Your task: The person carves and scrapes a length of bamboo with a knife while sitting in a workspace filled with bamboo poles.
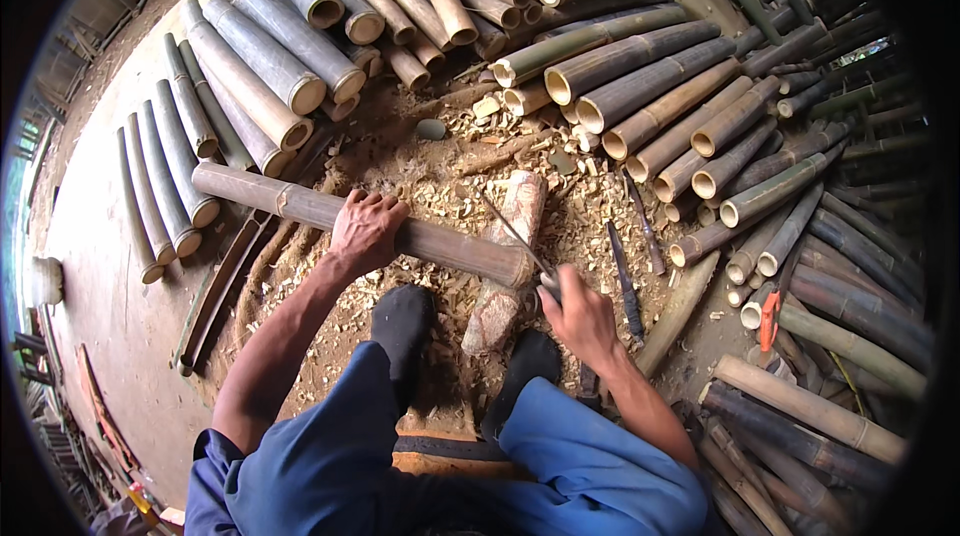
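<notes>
A long brown bamboo tube slants across in front of me, its right end on a short, debarked log. My left hand is wrapped over the tube near its middle. In my right hand, closed round the handle, is a knife. Its narrow blade points up and left, over the tube's right end; whether it touches the bamboo I cannot tell. My feet in dark socks stand on either side of the log's near end.
Wood shavings cover the ground. Another knife lies right of the log, with a dark slender tool beyond it. Cut bamboo tubes ring the far side and right. Split bamboo lies left; an orange-handled tool is at right.
</notes>
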Available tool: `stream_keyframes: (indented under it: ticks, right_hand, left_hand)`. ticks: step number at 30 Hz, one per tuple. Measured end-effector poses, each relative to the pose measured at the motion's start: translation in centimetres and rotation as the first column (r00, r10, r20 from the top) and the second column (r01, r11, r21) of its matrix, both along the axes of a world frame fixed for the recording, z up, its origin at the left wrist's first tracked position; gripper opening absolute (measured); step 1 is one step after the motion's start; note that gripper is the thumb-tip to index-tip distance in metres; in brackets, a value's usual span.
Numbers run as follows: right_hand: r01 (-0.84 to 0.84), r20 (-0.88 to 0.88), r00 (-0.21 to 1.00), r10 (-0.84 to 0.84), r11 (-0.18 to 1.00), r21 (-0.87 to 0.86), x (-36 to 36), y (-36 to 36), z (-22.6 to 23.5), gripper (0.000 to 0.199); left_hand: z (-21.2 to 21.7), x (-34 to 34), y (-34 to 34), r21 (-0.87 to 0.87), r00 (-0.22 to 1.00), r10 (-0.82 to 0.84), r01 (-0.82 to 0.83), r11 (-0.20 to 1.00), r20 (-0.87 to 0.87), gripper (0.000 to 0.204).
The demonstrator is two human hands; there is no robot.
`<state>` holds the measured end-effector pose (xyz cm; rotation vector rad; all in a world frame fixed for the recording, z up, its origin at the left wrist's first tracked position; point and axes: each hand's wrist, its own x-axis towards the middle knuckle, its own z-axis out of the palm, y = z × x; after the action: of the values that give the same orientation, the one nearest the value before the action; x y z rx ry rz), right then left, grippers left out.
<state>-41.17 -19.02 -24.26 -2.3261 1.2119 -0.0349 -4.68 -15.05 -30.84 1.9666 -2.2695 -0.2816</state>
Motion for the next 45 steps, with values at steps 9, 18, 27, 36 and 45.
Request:
stream_keyframes:
  ticks: [9, 18, 27, 36, 45]
  right_hand:
    - [0.010, 0.395, 0.917, 0.059, 0.986, -0.169, 2.9, 0.7, 5.4, 0.023]
    - [-0.040, 0.055, 0.998, 0.043, 0.998, -0.047, 1.9, -0.1, 2.6, 0.028]
    - [0.026, -0.153, 0.988, -0.015, 0.997, 0.073, 0.5, -1.3, -1.0, 0.024]
    - [-0.024, 0.350, 0.935, 0.064, 0.993, -0.117, 0.1, 0.2, -0.1, 0.028]
    - [0.062, 0.017, 0.998, -0.063, 0.997, 0.046, -0.1, -1.1, 1.6, 0.030]
  left_hand:
    - [-1.1, 0.4, 2.4, -0.245, 0.999, 0.038, -0.031, 0.969, 0.023, 0.027]
    - [-1.5, 0.5, 2.6, -0.312, 0.998, 0.040, -0.025, 0.950, 0.043, 0.033]
    - [-2.4, 0.0, 2.4, -0.283, 0.998, 0.047, -0.031, 0.959, 0.050, 0.048]
    - [-3.0, 0.0, 3.4, -0.307, 0.995, 0.079, -0.056, 0.950, 0.066, 0.052]
    - [1.5, 0.6, 0.7, 0.069, 0.997, -0.038, 0.033, 0.997, 0.068, 0.067]
